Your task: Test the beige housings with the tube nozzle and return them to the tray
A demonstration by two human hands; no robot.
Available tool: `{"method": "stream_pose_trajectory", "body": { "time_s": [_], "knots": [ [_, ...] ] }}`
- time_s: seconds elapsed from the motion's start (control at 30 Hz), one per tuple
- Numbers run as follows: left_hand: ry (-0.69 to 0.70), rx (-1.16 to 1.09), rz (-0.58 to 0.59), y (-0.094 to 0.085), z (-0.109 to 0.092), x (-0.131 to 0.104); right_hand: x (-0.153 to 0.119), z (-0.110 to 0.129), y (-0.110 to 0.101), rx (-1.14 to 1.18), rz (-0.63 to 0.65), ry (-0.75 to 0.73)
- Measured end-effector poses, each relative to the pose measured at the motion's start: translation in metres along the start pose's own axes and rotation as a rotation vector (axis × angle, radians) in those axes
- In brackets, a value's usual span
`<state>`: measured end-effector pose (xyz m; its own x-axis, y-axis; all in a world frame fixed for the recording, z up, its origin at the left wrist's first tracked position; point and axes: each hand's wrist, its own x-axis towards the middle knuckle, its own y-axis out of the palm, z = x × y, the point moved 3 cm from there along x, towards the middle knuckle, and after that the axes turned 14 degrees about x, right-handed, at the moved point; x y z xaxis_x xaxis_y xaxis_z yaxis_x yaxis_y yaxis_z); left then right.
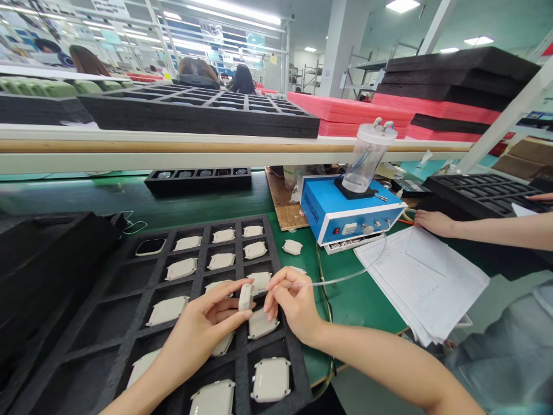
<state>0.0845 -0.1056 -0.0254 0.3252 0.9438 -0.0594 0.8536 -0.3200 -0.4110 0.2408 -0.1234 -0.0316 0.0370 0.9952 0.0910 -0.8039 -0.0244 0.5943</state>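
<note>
Over a black foam tray (125, 340), my left hand (211, 317) pinches a small beige case (246, 297), tilted on edge between thumb and fingers. Close on its right, my right hand (294, 300) grips the end of a clear thin tube (345, 280), its tip near the case. The tube runs back to a blue machine (354, 204) with a clear cylinder (366, 158) on top. Several similar beige cases lie in the tray's compartments; some compartments at the left are bare. One loose beige case (292, 247) rests on the green table beside the tray.
Papers (425, 282) lie right of the machine. Another person's hand (434, 222) touches the table beside it. Black trays (199, 118) and pink foam (354, 109) fill the shelf above. Dark foam (47, 271) is stacked at left, and another black tray (488, 193) sits at right.
</note>
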Motion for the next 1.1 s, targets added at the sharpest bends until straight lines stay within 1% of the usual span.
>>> {"method": "stream_pose_trajectory", "body": {
  "time_s": [0.27,0.5,0.63,0.7,0.77,0.83,0.9,0.97,1.03,1.1],
  "knots": [
    [0.021,0.003,-0.007,0.000,0.000,0.000,0.000,0.000,0.001,-0.003,-0.004,0.003],
    [0.008,-0.016,-0.002,-0.001,-0.001,-0.001,0.000,0.000,0.000,-0.006,-0.006,-0.005],
    [0.011,-0.021,0.009,0.001,0.000,0.001,0.001,-0.001,0.000,-0.023,-0.008,-0.010],
    [0.010,-0.009,0.018,0.003,-0.003,0.001,0.000,0.000,0.001,-0.028,-0.007,-0.016],
    [-0.003,0.010,0.012,0.000,-0.010,0.000,-0.001,0.004,-0.001,-0.028,-0.044,-0.059],
    [-0.022,-0.011,-0.051,-0.013,-0.021,-0.003,-0.003,0.007,-0.004,-0.011,-0.110,-0.121],
    [-0.021,-0.134,-0.209,-0.039,-0.029,-0.009,-0.002,0.008,-0.007,0.030,-0.113,-0.120],
    [-0.017,-0.195,-0.297,-0.069,-0.031,-0.021,-0.001,0.006,-0.011,-0.015,-0.118,-0.134],
    [-0.052,-0.123,-0.342,-0.097,-0.025,-0.038,0.001,0.003,-0.012,-0.054,-0.078,-0.132],
    [-0.121,0.084,-0.378,-0.120,-0.011,-0.059,0.000,0.002,-0.012,-0.074,-0.039,-0.138]
  ]
}}
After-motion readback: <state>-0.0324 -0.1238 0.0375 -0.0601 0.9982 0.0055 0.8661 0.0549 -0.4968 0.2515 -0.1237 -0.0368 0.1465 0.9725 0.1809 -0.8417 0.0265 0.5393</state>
